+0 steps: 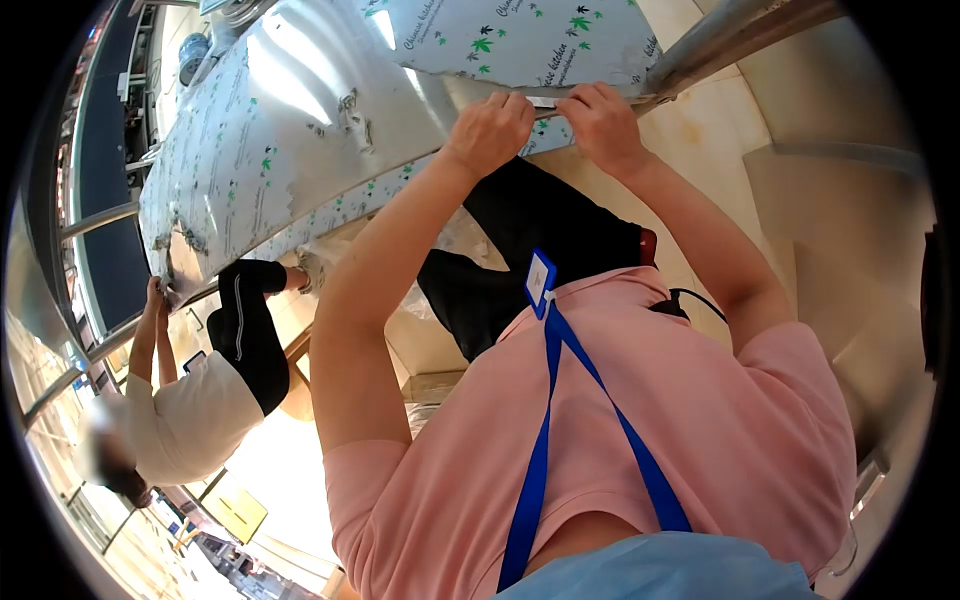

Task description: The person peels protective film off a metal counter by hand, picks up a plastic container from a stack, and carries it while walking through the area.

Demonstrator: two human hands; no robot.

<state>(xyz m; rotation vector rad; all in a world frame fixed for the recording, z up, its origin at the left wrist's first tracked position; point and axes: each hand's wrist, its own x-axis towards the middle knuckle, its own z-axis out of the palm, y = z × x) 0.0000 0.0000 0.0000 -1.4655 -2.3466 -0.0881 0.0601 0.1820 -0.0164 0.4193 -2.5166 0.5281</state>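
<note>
A stainless-steel worktop [410,100] lies before me, partly covered by clear protective film [490,40] printed with green leaves and lettering. At its near edge, my left hand [490,130] is closed, fingertips pinching the film's edge. Just to the right, my right hand [603,122] is also closed in a pinch at the same edge. A short pale strip of film [543,101] shows between the two hands. Crumpled, torn film [355,120] stands up on the bare metal further left. My fingertips partly hide what they grip.
A co-worker [200,420] in a white top crouches at the worktop's left end, hands at its corner. A metal tube [720,45] runs along the upper right. Steel panels [850,200] stand on my right. Clear plastic sheeting [465,235] lies below the worktop.
</note>
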